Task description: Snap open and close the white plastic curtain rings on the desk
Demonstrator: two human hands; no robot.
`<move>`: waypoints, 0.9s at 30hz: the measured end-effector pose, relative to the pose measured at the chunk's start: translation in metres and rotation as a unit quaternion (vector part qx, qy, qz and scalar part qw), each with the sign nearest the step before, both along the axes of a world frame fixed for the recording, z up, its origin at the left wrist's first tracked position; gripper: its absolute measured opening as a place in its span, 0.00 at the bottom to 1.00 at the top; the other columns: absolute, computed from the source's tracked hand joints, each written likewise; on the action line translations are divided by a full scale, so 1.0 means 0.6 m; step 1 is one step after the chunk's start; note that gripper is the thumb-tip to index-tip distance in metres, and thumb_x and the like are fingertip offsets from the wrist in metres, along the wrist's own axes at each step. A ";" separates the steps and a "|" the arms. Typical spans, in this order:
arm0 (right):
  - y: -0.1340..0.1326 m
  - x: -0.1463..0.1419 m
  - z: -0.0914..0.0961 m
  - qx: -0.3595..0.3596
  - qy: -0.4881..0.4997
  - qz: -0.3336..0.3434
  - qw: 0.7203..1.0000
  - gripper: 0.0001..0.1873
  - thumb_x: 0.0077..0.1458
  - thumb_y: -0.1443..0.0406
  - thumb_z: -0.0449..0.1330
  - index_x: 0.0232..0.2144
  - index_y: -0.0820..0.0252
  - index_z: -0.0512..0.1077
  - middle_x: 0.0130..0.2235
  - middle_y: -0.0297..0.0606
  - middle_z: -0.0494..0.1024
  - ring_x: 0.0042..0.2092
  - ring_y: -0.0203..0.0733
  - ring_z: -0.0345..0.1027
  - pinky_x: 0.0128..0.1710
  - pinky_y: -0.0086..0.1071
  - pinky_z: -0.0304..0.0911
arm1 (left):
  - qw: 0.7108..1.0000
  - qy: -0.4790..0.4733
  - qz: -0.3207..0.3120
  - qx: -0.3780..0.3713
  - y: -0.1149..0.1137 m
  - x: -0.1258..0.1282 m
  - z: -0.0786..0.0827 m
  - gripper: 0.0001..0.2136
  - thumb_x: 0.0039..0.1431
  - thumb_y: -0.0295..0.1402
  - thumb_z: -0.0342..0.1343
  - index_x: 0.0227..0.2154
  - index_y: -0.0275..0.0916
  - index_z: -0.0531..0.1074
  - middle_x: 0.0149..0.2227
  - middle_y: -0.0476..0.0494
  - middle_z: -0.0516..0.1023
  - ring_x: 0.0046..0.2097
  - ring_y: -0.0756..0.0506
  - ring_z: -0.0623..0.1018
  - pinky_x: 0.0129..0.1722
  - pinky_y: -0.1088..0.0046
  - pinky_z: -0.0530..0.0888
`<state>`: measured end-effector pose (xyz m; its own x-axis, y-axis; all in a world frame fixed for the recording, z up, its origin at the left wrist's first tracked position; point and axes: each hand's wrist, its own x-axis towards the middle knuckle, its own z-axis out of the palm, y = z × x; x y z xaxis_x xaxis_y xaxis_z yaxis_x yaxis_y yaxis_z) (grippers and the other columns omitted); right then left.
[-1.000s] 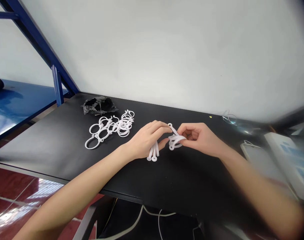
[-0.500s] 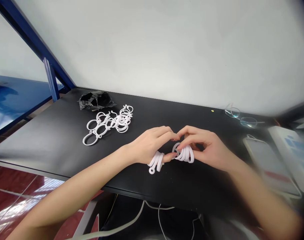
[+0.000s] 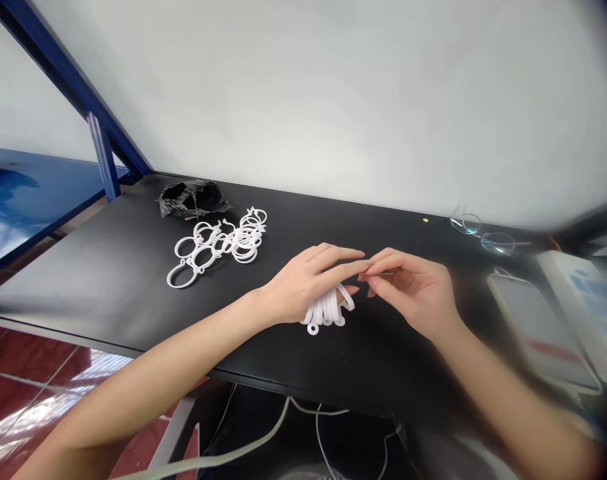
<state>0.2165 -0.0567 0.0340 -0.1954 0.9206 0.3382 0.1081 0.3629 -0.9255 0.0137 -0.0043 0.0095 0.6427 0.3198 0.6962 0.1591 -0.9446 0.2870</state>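
Note:
My left hand (image 3: 306,283) rests over a bunch of white plastic rings (image 3: 328,312) on the black table (image 3: 98,280), its thumb and fingers closed round them with the ring ends sticking out below the palm. My right hand (image 3: 413,290) is just to the right, fingers loosely curled and fingertips touching the left hand's fingertips; nothing shows in it. A pile of loose white rings (image 3: 218,247) lies further left on the table.
A crumpled black bag (image 3: 190,197) lies behind the ring pile. Eyeglasses (image 3: 476,233) sit at the back right, with a phone (image 3: 533,327) and a white box (image 3: 588,300) at the right edge. A blue frame (image 3: 103,157) stands at the left. Cables hang below the table's front edge.
The rings my right hand held half a second ago are now gathered under my left hand. My right hand has let go and drawn slightly away to the right.

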 end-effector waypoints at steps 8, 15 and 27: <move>-0.012 -0.008 -0.016 -0.007 -0.004 0.052 0.999 0.19 0.51 0.72 0.68 0.45 0.52 0.74 0.42 0.37 0.73 0.36 0.37 0.71 0.28 0.30 0.70 | 0.837 -0.106 -0.136 -0.520 -0.012 0.013 -0.001 0.22 0.65 0.41 0.51 0.61 0.44 0.63 0.62 0.39 0.66 0.62 0.38 0.66 0.59 0.56 0.65; -0.040 -0.061 -0.050 0.105 -0.070 -0.076 0.989 0.27 0.42 0.71 0.72 0.45 0.52 0.71 0.48 0.41 0.67 0.38 0.40 0.69 0.26 0.32 0.72 | 0.578 -0.242 -0.191 -0.756 -0.066 0.050 -0.006 0.23 0.56 0.49 0.58 0.49 0.41 0.72 0.56 0.39 0.71 0.57 0.37 0.71 0.54 0.60 0.69; -0.044 -0.045 -0.029 0.013 0.011 -0.019 1.000 0.13 0.46 0.73 0.69 0.33 0.54 0.73 0.30 0.31 0.78 0.29 0.36 0.74 0.27 0.29 0.72 | 0.720 -0.195 -0.108 -0.657 -0.059 0.040 0.009 0.17 0.51 0.32 0.60 0.45 0.35 0.75 0.41 0.40 0.79 0.44 0.40 0.78 0.44 0.66 0.75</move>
